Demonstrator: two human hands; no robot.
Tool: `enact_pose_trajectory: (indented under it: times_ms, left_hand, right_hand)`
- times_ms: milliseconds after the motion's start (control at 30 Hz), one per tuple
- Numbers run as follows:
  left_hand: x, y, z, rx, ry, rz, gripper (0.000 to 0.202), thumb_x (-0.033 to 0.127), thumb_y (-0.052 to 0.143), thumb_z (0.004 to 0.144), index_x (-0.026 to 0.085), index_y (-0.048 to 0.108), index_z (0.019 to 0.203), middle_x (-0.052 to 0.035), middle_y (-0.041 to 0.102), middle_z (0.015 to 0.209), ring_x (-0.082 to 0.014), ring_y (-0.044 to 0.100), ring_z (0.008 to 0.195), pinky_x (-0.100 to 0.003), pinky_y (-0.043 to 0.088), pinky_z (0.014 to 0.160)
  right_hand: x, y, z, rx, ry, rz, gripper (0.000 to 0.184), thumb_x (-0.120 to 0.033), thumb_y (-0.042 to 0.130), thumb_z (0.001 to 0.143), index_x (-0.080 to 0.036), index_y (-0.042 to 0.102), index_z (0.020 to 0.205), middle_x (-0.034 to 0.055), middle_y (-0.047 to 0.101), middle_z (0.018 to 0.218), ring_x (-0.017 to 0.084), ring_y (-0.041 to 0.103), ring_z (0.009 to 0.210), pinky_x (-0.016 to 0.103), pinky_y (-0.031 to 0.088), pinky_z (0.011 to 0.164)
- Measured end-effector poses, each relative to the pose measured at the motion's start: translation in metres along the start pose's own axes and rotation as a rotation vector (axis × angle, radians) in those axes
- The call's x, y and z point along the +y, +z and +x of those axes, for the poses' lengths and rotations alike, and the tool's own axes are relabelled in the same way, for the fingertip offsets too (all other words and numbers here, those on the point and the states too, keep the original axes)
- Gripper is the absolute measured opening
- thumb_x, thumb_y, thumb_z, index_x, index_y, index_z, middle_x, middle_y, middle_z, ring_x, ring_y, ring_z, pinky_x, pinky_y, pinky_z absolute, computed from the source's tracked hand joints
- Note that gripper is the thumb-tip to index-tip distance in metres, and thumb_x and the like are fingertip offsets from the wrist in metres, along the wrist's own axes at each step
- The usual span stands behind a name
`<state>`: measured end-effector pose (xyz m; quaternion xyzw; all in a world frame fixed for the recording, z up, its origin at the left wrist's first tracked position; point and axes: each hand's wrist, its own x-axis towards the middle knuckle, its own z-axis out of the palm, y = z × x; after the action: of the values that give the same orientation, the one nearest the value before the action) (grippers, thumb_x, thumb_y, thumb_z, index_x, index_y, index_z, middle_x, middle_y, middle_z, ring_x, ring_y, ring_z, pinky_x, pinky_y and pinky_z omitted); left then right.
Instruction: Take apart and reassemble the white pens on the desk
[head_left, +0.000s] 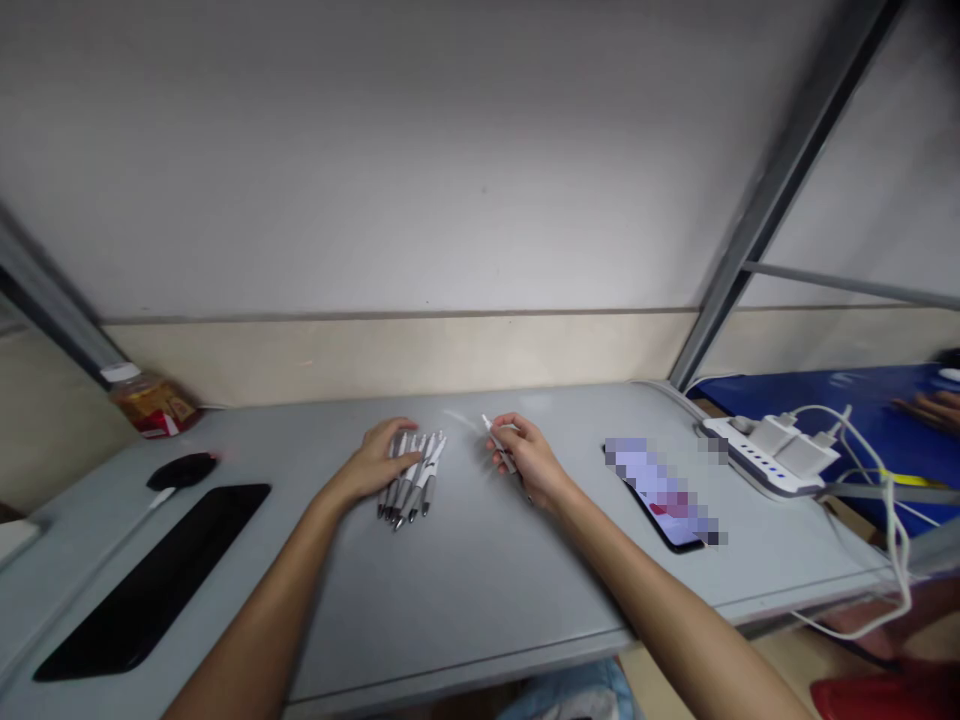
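Indoors, grey table (480, 580) against pale wall (450, 200), right hand (529, 460) gripping a pen (496, 438).

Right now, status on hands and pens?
Left hand flat on pen bunch. Right hand pinching single pen. Phone off to the right, apart.

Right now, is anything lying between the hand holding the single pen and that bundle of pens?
Nothing clear: only bare table separates the right hand, holding one pen, from the bundle of pens under the left hand. A pale streak there is too blurred to identify.
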<state>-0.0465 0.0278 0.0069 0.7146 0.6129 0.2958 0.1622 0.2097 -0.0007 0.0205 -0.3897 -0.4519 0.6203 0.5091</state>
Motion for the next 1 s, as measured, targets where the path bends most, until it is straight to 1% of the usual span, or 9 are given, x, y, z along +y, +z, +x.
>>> enact_pose_trajectory:
  times_ms: [33, 100, 200, 300, 533, 733, 833, 900, 1000]
  left_hand:
    - [0.001, 0.001, 0.0, -0.044, 0.039, 0.043, 0.042, 0.046, 0.06, 0.072, 0.023, 0.061, 0.108, -0.0057, 0.06, 0.12, -0.0248, 0.051, 0.115, -0.036, 0.039, 0.098]
    - [0.004, 0.003, -0.002, -0.071, 0.028, 0.132, 0.039, 0.047, 0.053, 0.079, 0.024, 0.059, 0.109, -0.0064, 0.057, 0.125, -0.0267, 0.047, 0.119, -0.041, 0.036, 0.099]
    - [0.009, 0.007, -0.006, -0.092, -0.007, 0.228, 0.038, 0.047, 0.049, 0.083, 0.026, 0.057, 0.113, -0.0081, 0.054, 0.13, -0.0292, 0.043, 0.123, -0.047, 0.032, 0.099]
    - [0.012, 0.012, -0.009, -0.091, 0.011, 0.272, 0.04, 0.051, 0.043, 0.086, 0.026, 0.055, 0.115, -0.0092, 0.052, 0.132, -0.0299, 0.041, 0.124, -0.051, 0.029, 0.1]
    - [0.023, 0.015, -0.012, -0.096, 0.064, 0.249, 0.045, 0.054, 0.035, 0.089, 0.026, 0.054, 0.117, -0.0086, 0.052, 0.133, -0.0286, 0.042, 0.124, -0.049, 0.028, 0.101]
    - [0.032, 0.021, -0.019, -0.142, 0.174, 0.287, 0.058, 0.062, 0.048, 0.08, 0.03, 0.051, 0.128, -0.0085, 0.046, 0.141, -0.0311, 0.038, 0.13, -0.05, 0.026, 0.103]
    - [0.032, 0.024, -0.021, -0.183, 0.203, 0.324, 0.058, 0.06, 0.048, 0.082, 0.033, 0.048, 0.132, -0.0081, 0.039, 0.147, -0.0325, 0.032, 0.135, -0.053, 0.023, 0.105]
    - [0.033, 0.024, -0.022, -0.206, 0.215, 0.33, 0.054, 0.056, 0.047, 0.083, 0.033, 0.049, 0.132, -0.0072, 0.036, 0.149, -0.0321, 0.03, 0.136, -0.053, 0.023, 0.105]
    - [0.034, 0.022, -0.023, -0.228, 0.237, 0.31, 0.056, 0.045, 0.049, 0.083, 0.031, 0.043, 0.137, -0.0074, 0.035, 0.15, -0.0302, 0.029, 0.137, -0.051, 0.024, 0.107]
  right_hand:
    - [0.0, 0.0, 0.0, 0.002, 0.0, -0.001, 0.03, -0.042, 0.067, 0.072, -0.021, 0.053, 0.088, -0.0025, 0.058, 0.07, 0.009, 0.05, 0.052, 0.021, 0.037, 0.047]
    - [0.0, 0.0, 0.001, 0.002, -0.002, -0.007, 0.03, -0.042, 0.067, 0.072, -0.021, 0.053, 0.088, -0.0025, 0.059, 0.071, 0.009, 0.05, 0.052, 0.021, 0.038, 0.048]
    - [0.001, 0.0, 0.001, -0.002, -0.012, -0.02, 0.029, -0.042, 0.066, 0.073, -0.021, 0.053, 0.089, -0.0021, 0.059, 0.071, 0.009, 0.05, 0.052, 0.021, 0.037, 0.047]
    - [0.0, 0.001, 0.001, -0.003, -0.018, -0.02, 0.029, -0.041, 0.066, 0.072, -0.021, 0.053, 0.088, -0.0022, 0.059, 0.071, 0.009, 0.05, 0.051, 0.021, 0.036, 0.047]
    - [0.001, 0.002, 0.001, -0.009, -0.021, -0.03, 0.028, -0.041, 0.065, 0.072, -0.021, 0.053, 0.087, -0.0025, 0.06, 0.07, 0.009, 0.05, 0.052, 0.021, 0.037, 0.046]
    - [0.001, 0.002, -0.002, -0.009, 0.044, -0.122, 0.023, -0.036, 0.062, 0.073, -0.021, 0.054, 0.089, -0.0017, 0.061, 0.07, 0.009, 0.049, 0.049, 0.018, 0.032, 0.04]
    - [0.005, 0.0, -0.004, -0.089, 0.101, -0.273, 0.022, -0.031, 0.062, 0.072, -0.021, 0.055, 0.09, -0.0012, 0.063, 0.068, 0.008, 0.045, 0.044, 0.017, 0.025, 0.036]
    - [0.011, -0.001, -0.005, -0.184, 0.122, -0.379, 0.018, -0.028, 0.063, 0.071, -0.019, 0.058, 0.086, -0.0009, 0.063, 0.065, 0.008, 0.044, 0.042, 0.017, 0.024, 0.036]
    - [0.02, -0.002, -0.003, -0.297, 0.033, -0.504, 0.009, -0.025, 0.064, 0.071, -0.017, 0.06, 0.074, -0.0026, 0.056, 0.057, 0.008, 0.044, 0.043, 0.019, 0.029, 0.04]
